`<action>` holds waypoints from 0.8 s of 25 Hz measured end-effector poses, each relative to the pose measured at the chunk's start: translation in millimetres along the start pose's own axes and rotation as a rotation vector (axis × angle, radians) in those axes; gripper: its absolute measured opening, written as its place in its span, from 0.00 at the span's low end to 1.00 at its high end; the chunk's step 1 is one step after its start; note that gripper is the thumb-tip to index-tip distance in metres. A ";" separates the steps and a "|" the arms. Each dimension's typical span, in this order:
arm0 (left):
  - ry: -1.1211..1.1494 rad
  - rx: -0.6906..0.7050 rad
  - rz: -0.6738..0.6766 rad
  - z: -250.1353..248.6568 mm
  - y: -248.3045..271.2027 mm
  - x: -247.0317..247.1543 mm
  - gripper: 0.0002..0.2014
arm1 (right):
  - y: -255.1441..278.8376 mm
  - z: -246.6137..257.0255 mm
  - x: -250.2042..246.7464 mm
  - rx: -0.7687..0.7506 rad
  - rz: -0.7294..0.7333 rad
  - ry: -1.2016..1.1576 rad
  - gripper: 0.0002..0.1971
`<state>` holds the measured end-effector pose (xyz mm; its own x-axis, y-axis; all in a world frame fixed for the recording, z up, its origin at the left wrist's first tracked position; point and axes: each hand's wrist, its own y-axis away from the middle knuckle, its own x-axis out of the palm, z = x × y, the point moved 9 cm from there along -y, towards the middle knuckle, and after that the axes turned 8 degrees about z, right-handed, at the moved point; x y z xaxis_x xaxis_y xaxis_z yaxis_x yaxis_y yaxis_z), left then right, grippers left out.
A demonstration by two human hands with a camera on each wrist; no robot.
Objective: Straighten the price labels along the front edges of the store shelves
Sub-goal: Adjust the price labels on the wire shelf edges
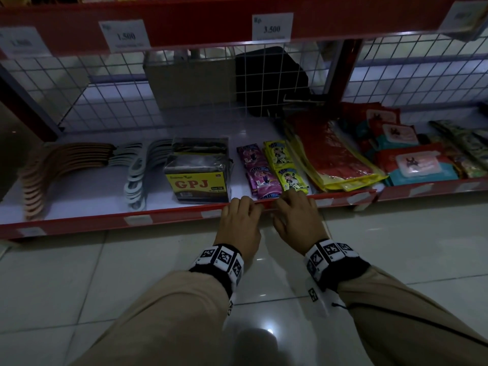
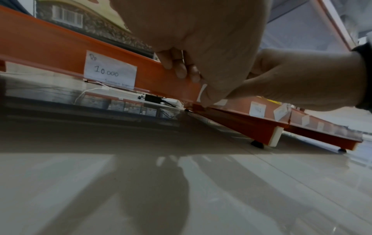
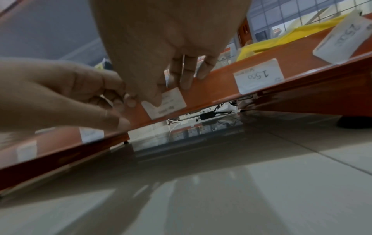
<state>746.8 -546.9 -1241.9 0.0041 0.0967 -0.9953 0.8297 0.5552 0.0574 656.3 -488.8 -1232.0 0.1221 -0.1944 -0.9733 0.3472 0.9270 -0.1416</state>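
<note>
Step in hand: straightening tilted label (image 3: 164, 103) on bottom shelf rail (image 1: 163, 219), frame centre. Your left hand (image 1: 239, 220) and right hand (image 1: 295, 217) curl over rail, right thumb pressing label. Next: level it, press flat.

I'm looking at a red shelf edge (image 1: 171, 219) carrying white price labels (image 1: 273, 27), a yellow-and-red GPJ pack (image 1: 196, 182), purple sachets (image 1: 257, 171) beside yellow sachets (image 1: 286, 165), and black-and-white checker-patterned wristbands (image 1: 220, 260) over tan sleeves (image 1: 169, 318).
</note>
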 end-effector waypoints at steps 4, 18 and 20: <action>0.034 -0.018 0.011 2.3 -4.1 -2.5 0.19 | -10.9 -5.7 -4.1 -0.019 0.059 -0.094 0.07; 0.445 -0.047 -0.116 18.5 -7.6 -13.8 0.15 | -12.5 -24.3 12.9 0.256 -0.004 -1.168 0.11; 0.426 -0.055 -0.100 19.8 -10.0 -12.6 0.13 | -12.4 -18.8 15.9 0.236 0.009 -1.154 0.08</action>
<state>749.5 -570.0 -1231.5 -0.3144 0.3657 -0.8760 0.7832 0.6213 -0.0217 636.4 -497.3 -1249.1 0.8526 -0.4752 -0.2173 0.4906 0.8712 0.0196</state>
